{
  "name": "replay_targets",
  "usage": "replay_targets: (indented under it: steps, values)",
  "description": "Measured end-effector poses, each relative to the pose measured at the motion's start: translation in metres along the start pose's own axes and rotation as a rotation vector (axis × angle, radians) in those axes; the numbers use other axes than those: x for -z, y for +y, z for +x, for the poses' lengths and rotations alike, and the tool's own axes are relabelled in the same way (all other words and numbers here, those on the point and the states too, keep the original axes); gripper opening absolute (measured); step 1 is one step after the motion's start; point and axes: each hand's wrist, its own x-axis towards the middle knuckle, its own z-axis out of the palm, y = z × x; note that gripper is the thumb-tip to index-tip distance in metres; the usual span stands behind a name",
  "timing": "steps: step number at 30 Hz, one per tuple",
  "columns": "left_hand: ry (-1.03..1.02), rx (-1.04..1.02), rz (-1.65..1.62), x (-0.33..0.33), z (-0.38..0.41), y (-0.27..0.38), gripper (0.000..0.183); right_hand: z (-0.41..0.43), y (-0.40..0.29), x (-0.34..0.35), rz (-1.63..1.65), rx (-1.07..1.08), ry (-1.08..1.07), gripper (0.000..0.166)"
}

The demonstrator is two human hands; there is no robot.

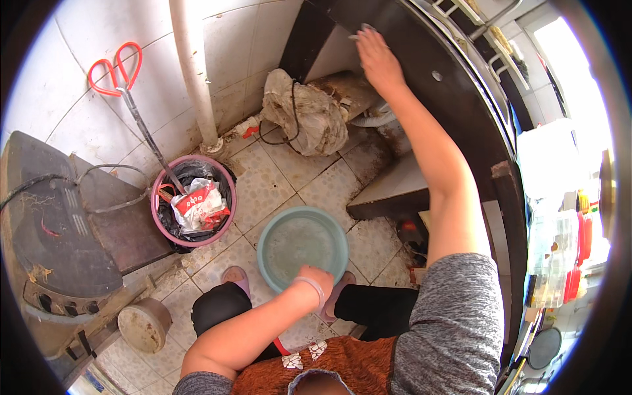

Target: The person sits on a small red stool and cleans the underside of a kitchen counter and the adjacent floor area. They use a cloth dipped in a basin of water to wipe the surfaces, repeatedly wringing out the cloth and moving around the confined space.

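My left hand (316, 282), with a pale bangle at the wrist, is curled over the near side of a blue-green plastic basin (264, 247). Its fingers point away from view, so whether they grip anything is hidden. The basin stands on the floor between my feet and looks to hold shallow, cloudy water. Stretched up and forward, my right hand (380, 61) lies nearly flat against a dark cabinet panel (424, 49). A small pale thing, perhaps a cloth, shows at its fingertips; most of it is covered by the hand.
Left of the basin stands a pink bin (154, 207) holding rubbish and red-handled tongs (140, 123). A dirty plastic-wrapped bundle (306, 116) lies by a white pipe (192, 74). A grimy range hood (54, 217) and a round tub (143, 326) are at left. An open cabinet shelf (390, 187) juts out.
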Motion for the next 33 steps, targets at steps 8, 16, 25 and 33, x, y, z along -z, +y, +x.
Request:
replay_targets:
  steps: [8, 16, 25, 33]
  values:
    - [-0.042, 0.007, 0.022, 0.008, 0.001, 0.005, 0.032, -0.052, 0.023, 0.031, 0.107, 0.032, 0.041, 0.04]
    - [0.061, 0.013, 0.051, -0.004, -0.003, -0.006, 0.035, -0.155, 0.038, 0.12, 0.039, -0.307, 0.048, 0.044]
    - [-0.073, -0.017, 0.093, 0.006, 0.012, 0.008, 0.034, -0.088, 0.022, 0.092, 0.292, -0.201, 0.005, 0.035]
    - [-0.045, 0.011, 0.125, -0.004, 0.014, 0.011, 0.031, -0.145, 0.055, 0.149, 0.006, -0.314, 0.095, 0.046]
